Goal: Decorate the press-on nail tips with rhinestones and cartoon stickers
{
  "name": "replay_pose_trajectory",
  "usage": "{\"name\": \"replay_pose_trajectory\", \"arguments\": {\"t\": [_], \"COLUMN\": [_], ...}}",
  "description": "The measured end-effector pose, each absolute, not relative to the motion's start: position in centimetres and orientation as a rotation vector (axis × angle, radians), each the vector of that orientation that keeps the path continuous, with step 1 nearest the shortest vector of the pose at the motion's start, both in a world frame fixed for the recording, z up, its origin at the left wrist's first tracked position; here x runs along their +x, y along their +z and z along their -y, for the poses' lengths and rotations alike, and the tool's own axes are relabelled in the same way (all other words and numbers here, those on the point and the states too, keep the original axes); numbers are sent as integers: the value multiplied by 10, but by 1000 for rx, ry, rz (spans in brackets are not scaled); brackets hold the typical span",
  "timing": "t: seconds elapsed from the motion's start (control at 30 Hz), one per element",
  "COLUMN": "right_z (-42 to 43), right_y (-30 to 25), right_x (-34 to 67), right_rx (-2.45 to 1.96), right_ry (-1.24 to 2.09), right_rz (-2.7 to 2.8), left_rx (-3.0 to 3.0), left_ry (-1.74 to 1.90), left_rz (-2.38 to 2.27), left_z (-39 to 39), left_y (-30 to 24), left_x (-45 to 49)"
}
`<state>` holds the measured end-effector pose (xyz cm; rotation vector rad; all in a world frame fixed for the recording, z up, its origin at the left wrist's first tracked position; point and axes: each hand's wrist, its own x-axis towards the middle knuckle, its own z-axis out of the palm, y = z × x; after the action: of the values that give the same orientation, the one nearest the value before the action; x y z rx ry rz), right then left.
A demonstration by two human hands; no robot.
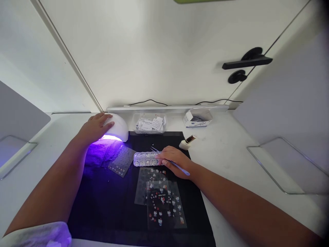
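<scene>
My left hand lies over the top of a white dome-shaped nail lamp, fingers stretched out. Purple light shines from the lamp's opening onto the black mat. In my right hand are blue-handled tweezers, their thin tips pointing up and left. The fingers of that hand touch the right end of a transparent compartment case holding small shiny stones. Left of the case is a transparent sticker sheet. Two more sticker sheets, one with cartoon figures, overlap below it.
Behind the mat stand a plastic tub of small white packets and an open carton. A polish bottle lies tilted at the mat's right edge. Wire handles flank the white table; a door with a black handle rises behind.
</scene>
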<state>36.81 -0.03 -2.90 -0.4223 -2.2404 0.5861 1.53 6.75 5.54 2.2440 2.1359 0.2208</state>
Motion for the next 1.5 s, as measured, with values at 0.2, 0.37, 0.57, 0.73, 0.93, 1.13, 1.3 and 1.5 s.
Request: {"name": "replay_pose_trajectory", "arguments": {"t": [0.2, 0.37, 0.57, 0.73, 0.93, 1.13, 1.3, 1.5], "right_z": [2, 4, 6, 8, 6, 4, 3, 3], "right_y": [-26, -22, -20, -21, -20, -18, -19, -19], "right_x": [369, 370, 369, 369, 367, 367, 368, 368], "right_rx": [-374, -423, -427, -507, -488, -408, -403, -418], "right_ry": [542, 502, 565, 539, 490, 453, 460, 479], "right_rz": [2159, 2155, 2151, 2135, 2186, 2219, 2239, 2254], "left_rx": [2231, 2228, 2229, 2223, 2204, 2211, 2225, 2247], "left_ry": [212, 202, 197, 200, 189, 183, 179, 163], "left_rz": [-2145, -2145, -2148, -2157, -2167, -2166, -2173, -2179], "left_z": [-66, -66, -66, -66, -66, -67, -68, -68], "left_y": [57, 57, 56, 57, 58, 57, 56, 55], "left_x": [18, 18, 18, 19, 20, 18, 17, 17]}}
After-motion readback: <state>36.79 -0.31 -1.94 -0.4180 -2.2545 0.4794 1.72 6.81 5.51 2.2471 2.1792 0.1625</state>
